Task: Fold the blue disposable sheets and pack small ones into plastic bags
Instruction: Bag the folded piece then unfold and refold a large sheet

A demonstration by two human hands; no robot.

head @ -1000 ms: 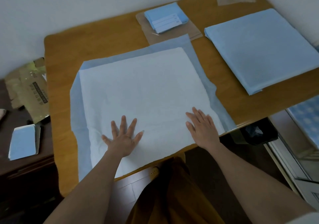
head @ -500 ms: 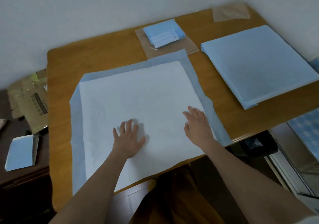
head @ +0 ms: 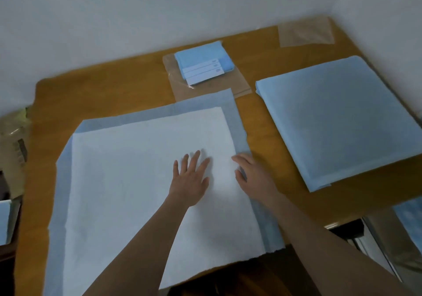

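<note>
wooden table [head: 118,85] bears flat sheet [head: 127,181], corner pointing away.

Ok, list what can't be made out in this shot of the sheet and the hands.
- Head view: the right hand's fingertips at the sheet's right edge are blurred; a pinch or a flat press cannot be told.
- The sheet's near edge hangs off the table; the bottom of the picture cuts it off.
- Print on the labels of the small packs is too small to read.
- The left hand covers the sheet under it.
</note>
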